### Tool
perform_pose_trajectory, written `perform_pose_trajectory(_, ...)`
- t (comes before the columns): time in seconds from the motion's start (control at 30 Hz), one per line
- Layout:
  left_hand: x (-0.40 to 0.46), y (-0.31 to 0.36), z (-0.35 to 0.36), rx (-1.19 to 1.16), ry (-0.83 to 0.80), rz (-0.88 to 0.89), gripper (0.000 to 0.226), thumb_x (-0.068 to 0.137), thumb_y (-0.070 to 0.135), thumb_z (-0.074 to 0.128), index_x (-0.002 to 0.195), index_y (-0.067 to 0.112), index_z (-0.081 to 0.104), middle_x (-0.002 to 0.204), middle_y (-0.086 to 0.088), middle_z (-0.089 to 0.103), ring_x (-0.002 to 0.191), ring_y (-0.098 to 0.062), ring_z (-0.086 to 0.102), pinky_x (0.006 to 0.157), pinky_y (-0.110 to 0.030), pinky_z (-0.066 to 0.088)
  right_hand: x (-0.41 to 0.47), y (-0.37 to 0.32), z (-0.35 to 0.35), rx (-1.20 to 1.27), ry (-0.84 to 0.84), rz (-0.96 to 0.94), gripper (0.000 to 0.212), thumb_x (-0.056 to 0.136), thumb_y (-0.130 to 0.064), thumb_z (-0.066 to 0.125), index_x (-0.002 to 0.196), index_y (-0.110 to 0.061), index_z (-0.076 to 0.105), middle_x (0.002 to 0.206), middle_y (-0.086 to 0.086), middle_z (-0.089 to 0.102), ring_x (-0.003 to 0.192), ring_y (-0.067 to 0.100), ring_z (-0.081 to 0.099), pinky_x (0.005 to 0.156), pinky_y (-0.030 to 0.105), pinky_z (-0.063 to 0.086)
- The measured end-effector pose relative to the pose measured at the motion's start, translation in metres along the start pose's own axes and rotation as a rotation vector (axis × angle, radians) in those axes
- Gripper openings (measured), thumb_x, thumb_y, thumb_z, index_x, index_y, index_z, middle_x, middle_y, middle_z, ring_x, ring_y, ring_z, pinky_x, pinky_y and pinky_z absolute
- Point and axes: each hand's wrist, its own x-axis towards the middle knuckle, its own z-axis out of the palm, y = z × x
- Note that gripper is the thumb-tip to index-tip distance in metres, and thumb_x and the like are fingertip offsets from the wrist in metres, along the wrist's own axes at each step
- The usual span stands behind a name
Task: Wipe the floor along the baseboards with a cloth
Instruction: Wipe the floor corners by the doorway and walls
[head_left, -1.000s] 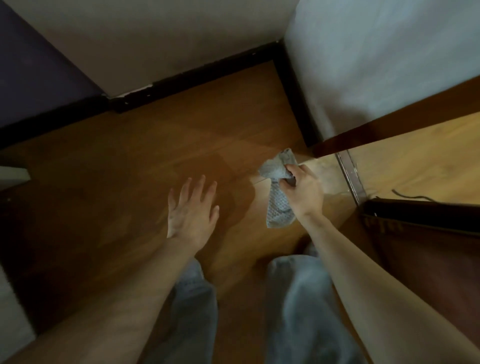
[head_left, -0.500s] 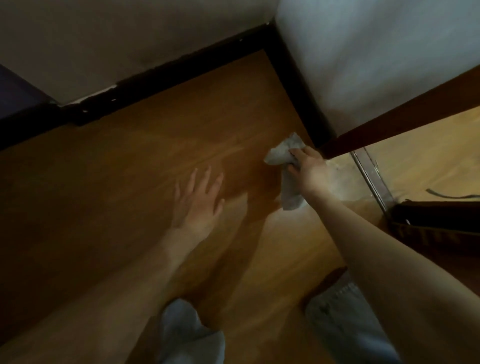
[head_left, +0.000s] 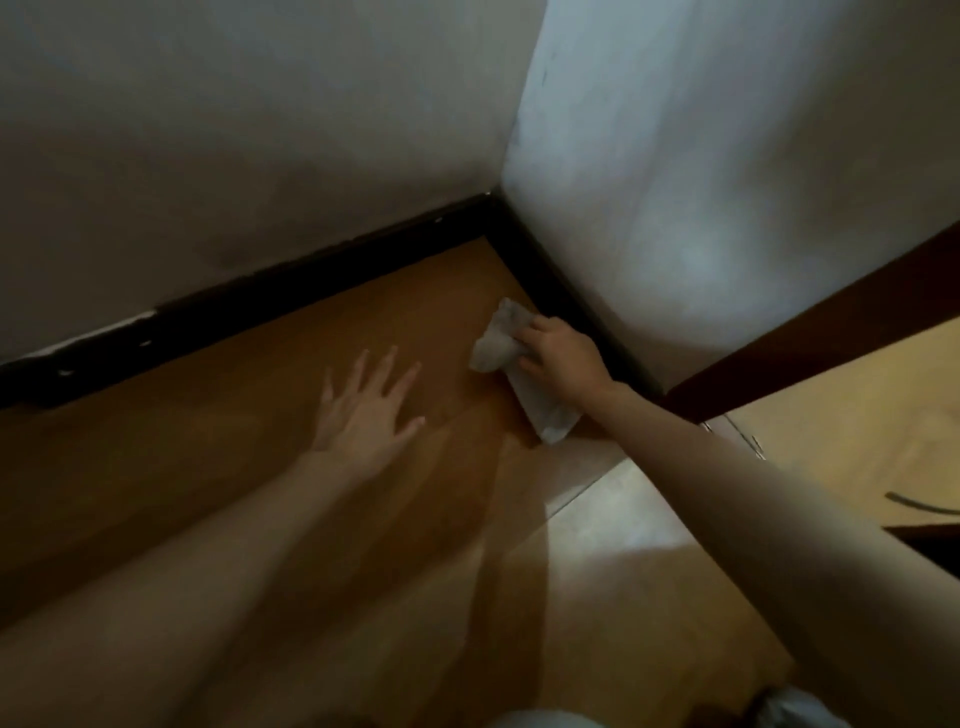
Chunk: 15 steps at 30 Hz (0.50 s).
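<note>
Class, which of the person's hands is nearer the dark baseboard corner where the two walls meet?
Right. The right hand, gripping the grey cloth, lies beside the dark baseboard; the left hand rests farther out on the wooden floor.

Two hands (head_left: 363, 410) (head_left: 561, 358); one cloth (head_left: 498, 343); two baseboards (head_left: 249, 306) (head_left: 566, 306)

Wooden floor (head_left: 218, 457), brown, darker in shade at left, lit pale at near right. Black baseboard (head_left: 291, 286) edges it along the far wall and turns at the corner to run down the right wall. Grey cloth (head_left: 524, 379) lies crumpled on the floor just beside the right baseboard. Left hand (head_left: 363, 415) flat on the boards, fingers spread, left of the cloth.
</note>
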Motion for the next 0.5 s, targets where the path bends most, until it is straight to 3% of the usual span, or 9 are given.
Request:
perform_pose_trajectory(0.07,0.001,0.007,0.015,-0.026,-0.028,0.009,0.07,0.095,0.064,0.031,0.153,0.04,0.001,0.163,0.006,-0.01,0.149,-0.023,-0.008,0.118,-0.053,0.003,-0.001,0.003,0.024,0.0,-0.089,-0.021,0.037,0.099,-0.028,0.049,0.134,-0.016,0.054,0.138,0.009,0.048,0.127,0.028,0.042,0.097,0.036,0.037)
perform_pose_trajectory(0.17,-0.005,0.012,0.037,-0.052,-0.034,-0.011,0.07,0.094,0.065,0.032,0.154,0.039,0.005,0.163,0.006,-0.005,0.149,-0.024,-0.004,0.118,-0.053,0.007,-0.015,0.005,0.059,0.078,-0.239,0.044,0.054,0.103,-0.039,0.036,0.151,-0.018,0.026,0.159,0.008,0.02,0.147,0.026,0.014,0.117,0.032,0.006)
perform_pose_trajectory(0.23,-0.015,0.011,0.049,-0.059,-0.06,-0.026,0.07,0.094,0.066,0.033,0.153,0.039,0.009,0.163,0.006,-0.003,0.149,-0.024,-0.002,0.118,-0.054,0.008,-0.033,0.005,0.073,0.117,-0.268,0.104,0.06,0.103,-0.046,0.029,0.155,-0.022,0.009,0.162,0.003,0.002,0.149,0.019,-0.005,0.114,0.027,-0.01)
perform_pose_trajectory(0.5,-0.033,-0.001,0.077,0.001,-0.104,-0.025,0.074,0.091,0.071,0.026,0.15,0.045,-0.009,0.159,0.011,-0.022,0.147,-0.022,-0.02,0.118,-0.052,-0.004,-0.114,0.006,0.09,0.023,-0.167,0.304,0.068,0.096,-0.06,0.01,0.154,-0.026,0.001,0.162,0.0,-0.003,0.143,0.01,-0.018,0.115,0.028,-0.012)
